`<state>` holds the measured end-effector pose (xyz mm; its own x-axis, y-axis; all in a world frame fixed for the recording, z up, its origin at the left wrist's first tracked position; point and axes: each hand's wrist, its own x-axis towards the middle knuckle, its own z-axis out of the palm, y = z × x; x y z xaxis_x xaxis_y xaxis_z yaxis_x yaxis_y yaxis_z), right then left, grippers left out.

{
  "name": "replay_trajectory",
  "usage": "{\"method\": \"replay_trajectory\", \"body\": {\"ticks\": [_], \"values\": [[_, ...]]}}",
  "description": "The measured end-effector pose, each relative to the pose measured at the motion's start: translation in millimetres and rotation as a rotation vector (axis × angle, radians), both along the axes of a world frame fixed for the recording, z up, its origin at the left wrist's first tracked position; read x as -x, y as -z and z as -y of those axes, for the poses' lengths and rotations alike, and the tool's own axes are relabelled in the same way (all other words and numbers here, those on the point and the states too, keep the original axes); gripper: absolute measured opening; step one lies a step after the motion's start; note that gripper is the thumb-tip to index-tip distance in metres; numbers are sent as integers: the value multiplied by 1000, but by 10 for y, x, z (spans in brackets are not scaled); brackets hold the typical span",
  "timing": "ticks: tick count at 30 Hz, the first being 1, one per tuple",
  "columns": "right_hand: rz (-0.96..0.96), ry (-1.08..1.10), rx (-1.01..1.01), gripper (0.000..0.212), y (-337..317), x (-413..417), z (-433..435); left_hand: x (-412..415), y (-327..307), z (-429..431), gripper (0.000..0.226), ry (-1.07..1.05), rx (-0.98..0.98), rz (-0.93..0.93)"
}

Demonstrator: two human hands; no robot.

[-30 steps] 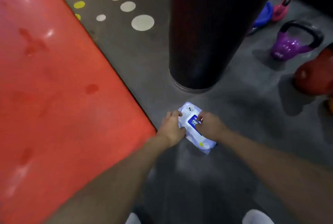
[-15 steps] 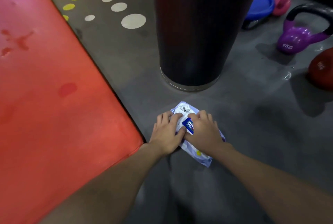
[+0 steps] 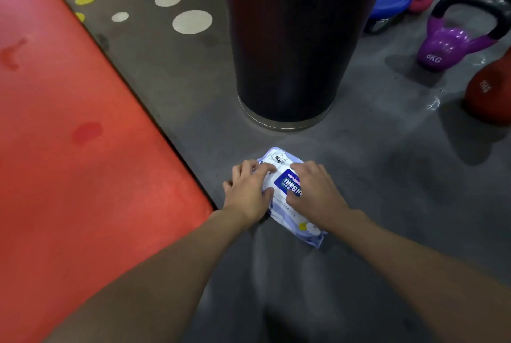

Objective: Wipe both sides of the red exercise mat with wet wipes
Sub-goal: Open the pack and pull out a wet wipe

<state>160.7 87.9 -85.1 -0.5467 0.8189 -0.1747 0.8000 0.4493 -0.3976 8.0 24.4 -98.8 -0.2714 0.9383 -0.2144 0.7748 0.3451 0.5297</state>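
Two hands on the wet wipes pack (image 3: 290,218), which lies on the grey floor (image 3: 387,177) just beside the red mat (image 3: 83,163). My left hand (image 3: 249,193) grips its edge; my right hand (image 3: 318,193) pinches the blue label flap (image 3: 287,183). Step: opening. Next, I judge: peel, draw one wipe.

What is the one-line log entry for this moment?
stage: getting wipes | left hand: grips wet wipes pack on floor | right hand: pinches pack at blue label | red mat: beside pack, no wipe out yet
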Motion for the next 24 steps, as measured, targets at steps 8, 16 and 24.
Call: {"method": "replay_trajectory", "body": {"ticks": [8, 16, 24], "values": [[-2, 200, 86, 44, -82, -99, -41, -17, -112, -7, 85, 266, 180, -352], [-293, 226, 362, 53, -171, -32, -40, 49, -178, -82, 47, 188, 51, 289], [1, -99, 242, 44, -102, -159, -242, 134, -128, -53, 22, 285, 119, 209]]}}
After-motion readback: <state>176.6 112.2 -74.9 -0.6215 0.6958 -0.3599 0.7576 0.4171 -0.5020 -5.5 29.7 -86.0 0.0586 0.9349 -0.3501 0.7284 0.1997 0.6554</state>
